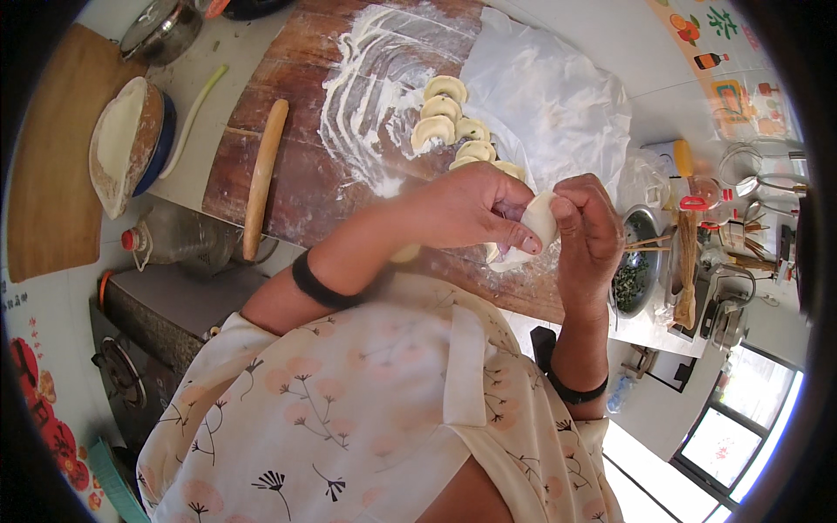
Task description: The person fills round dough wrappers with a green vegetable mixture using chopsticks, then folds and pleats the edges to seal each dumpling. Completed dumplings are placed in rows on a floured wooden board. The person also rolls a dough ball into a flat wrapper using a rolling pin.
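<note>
Both of my hands pinch a pale dough wrapper, folded over, above the right part of a floured wooden board. My left hand supports it from the left, thumb towards me. At its right edge, the thumb and fingers of my right hand press the dough. Any filling inside is hidden. Beyond my left hand, several crescent-shaped dumplings sit on the board; my hand partly covers the nearest ones. Another piece of pale dough shows below my left hand. A metal bowl of chopped green filling with chopsticks stands right of my right hand.
A wooden rolling pin lies at the board's left. Loose flour and a plastic sheet cover its far part. Further left are a spring onion, a flour-dusted bowl, a pot and a plastic jug.
</note>
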Demonstrator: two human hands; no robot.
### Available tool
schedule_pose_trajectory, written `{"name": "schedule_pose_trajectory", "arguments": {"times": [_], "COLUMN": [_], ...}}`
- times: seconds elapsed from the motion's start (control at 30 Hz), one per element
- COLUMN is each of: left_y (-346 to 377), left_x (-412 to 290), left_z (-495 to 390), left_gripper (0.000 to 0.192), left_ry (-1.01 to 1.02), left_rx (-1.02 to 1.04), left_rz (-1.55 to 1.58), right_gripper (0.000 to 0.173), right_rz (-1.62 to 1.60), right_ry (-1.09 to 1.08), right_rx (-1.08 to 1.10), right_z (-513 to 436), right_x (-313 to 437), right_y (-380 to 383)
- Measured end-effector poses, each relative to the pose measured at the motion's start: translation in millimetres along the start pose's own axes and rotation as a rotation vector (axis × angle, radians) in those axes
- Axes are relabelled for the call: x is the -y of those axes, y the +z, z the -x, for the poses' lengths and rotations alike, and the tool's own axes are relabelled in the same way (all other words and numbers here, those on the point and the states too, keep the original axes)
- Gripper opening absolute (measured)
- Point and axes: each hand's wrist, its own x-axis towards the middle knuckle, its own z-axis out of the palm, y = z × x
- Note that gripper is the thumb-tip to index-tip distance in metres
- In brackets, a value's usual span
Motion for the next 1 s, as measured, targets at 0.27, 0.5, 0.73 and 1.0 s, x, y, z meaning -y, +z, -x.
{"name": "schedule_pose_trajectory", "arguments": {"times": [0.27,0.5,0.73,1.0], "left_y": [4.5,3.7,0.3,1.4], "left_x": [-12.6,-10.9,-2.0,6.3], "left_z": [4.6,6.3,1.4,-4.7], "left_gripper": [0.031,0.038,0.041,0.036], "left_ry": [-0.037,0.021,0.111,0.271], "left_rx": [-0.084,-0.08,-0.093,-0.199], "left_rz": [-0.069,-0.252,-0.227,-0.19], "right_gripper": [0.003,0.003,0.003,0.012], "right_rz": [-0.018,0.032,0.014,-0.13], "right_ry": [0.028,-0.002,0.036,0.14], "right_rx": [-0.023,0.005,-0.024,-0.062], "right_z": [3.1,2.3,1.8,3.2], "right_x": [1.1,-0.1,-3.9,-15.4], "right_y": [2.9,2.4,5.3,7.7]}}
